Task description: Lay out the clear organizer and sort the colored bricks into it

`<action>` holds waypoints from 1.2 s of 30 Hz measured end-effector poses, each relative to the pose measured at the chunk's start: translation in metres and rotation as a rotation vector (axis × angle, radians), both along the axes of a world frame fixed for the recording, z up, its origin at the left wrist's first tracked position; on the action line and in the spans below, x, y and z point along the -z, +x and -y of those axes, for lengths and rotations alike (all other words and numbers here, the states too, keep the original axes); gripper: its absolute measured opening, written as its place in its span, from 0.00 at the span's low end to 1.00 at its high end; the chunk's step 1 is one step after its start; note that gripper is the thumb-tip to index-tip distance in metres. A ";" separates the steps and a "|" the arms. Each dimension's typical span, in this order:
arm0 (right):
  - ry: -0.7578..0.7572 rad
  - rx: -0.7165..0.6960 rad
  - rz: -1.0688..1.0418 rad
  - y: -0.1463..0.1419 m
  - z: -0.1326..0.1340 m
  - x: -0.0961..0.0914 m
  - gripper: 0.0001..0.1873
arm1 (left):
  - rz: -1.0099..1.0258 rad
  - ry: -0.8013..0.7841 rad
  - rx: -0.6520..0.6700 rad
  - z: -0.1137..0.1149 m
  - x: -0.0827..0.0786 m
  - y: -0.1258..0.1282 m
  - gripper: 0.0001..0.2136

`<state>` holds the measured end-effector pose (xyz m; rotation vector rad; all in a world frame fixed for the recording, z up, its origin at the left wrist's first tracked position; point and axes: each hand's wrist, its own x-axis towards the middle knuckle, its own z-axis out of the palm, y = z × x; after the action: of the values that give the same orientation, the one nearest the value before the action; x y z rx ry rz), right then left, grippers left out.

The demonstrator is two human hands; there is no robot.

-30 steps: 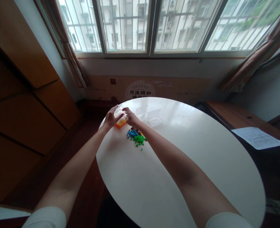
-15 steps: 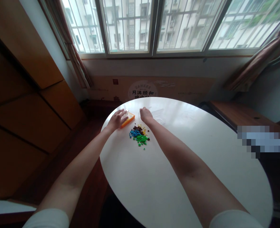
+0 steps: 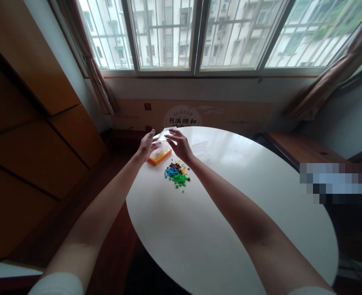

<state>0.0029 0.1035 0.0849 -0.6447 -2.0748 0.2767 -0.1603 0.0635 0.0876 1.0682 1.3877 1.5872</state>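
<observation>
Your left hand [image 3: 146, 146] and right hand [image 3: 180, 145] hold a clear container [image 3: 162, 136] between them; its outline seems lost in glare.

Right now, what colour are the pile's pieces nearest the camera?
Those pieces are green, clearest in the head view.

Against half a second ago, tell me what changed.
The right hand moved left, its fingers now on a clear plastic piece above the orange box. The left hand rose and seems to hold it too. The brick pile stayed put.
</observation>
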 end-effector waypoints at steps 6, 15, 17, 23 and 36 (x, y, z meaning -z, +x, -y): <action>0.030 0.014 0.243 0.007 0.038 -0.010 0.23 | 0.203 -0.095 0.108 0.018 -0.007 0.011 0.23; -0.229 0.268 -0.012 0.011 0.046 -0.004 0.29 | 0.278 -0.005 0.081 0.020 -0.019 0.029 0.19; -0.502 0.210 -0.162 0.009 0.040 0.000 0.32 | 0.276 0.020 0.107 0.020 -0.019 0.029 0.20; -1.066 -0.147 -0.547 0.004 0.031 0.009 0.12 | 0.208 -0.031 0.195 0.021 -0.011 0.024 0.25; -0.985 0.218 -0.303 0.005 0.002 0.029 0.37 | -1.055 -0.115 -0.258 0.000 0.042 -0.018 0.27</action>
<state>0.0077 0.1011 0.0554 -1.2932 -1.4674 1.2189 -0.1779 0.0639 0.0459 1.8289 2.3264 1.0628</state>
